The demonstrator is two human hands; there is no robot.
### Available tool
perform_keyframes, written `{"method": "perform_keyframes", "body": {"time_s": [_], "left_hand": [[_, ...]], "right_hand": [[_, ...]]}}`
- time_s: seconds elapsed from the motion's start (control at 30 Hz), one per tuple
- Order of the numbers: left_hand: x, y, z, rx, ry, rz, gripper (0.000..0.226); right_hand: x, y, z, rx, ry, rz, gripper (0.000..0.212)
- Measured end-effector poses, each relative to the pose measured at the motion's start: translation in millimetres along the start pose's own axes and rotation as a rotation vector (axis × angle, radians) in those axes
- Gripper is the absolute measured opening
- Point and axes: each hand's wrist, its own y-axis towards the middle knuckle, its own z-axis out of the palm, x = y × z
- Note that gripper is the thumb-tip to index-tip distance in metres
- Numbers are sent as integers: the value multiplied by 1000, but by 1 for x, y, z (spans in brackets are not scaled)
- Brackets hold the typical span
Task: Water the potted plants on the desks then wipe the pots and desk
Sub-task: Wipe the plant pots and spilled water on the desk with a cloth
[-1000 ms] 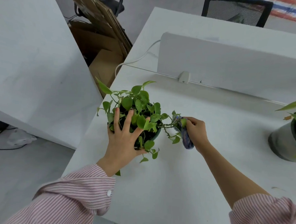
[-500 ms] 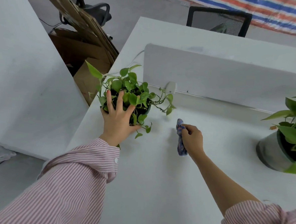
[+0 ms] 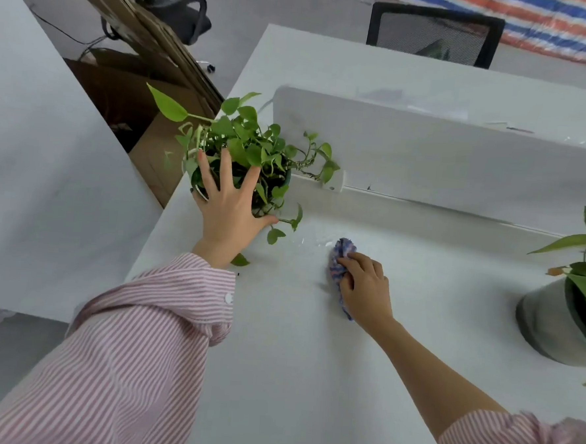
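While the left hand (image 3: 228, 214) splays over the leafy pot (image 3: 252, 188), the right hand (image 3: 366, 288) presses a crumpled blue cloth (image 3: 341, 255) onto the smooth white desk (image 3: 309, 377).

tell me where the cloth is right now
In the head view the blue cloth lies on the white desk, gripped by the right hand, right of the small potted plant.
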Motion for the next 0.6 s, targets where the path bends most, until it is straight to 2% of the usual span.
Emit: {"method": "perform_keyframes", "body": {"time_s": [0.1, 0.2, 0.3, 0.37, 0.47, 0.53, 0.6], "left_hand": [[9, -24, -4, -42, -152, 51, 92], [22, -58, -6, -100, -352, 56, 79], [42, -87, 4, -88, -408, 1, 72], [62, -100, 17, -27, -345, -47, 71], [94, -112, 40, 105, -120, -180, 69], [115, -118, 53, 193, 58, -281, 64], [131, -120, 61, 242, 135, -354, 62]], "right_hand": [[-5, -8, 6, -27, -77, -61, 36], [-14, -13, 13, -44, -195, -170, 43], [-23, -13, 15, -146, -217, -102, 41], [-23, -4, 17, -224, -173, 25, 44], [-17, 22, 17, -281, -65, 209, 45], [-11, 40, 18, -300, -45, 244, 46], [1, 58, 21, -284, -47, 228, 51]]}}
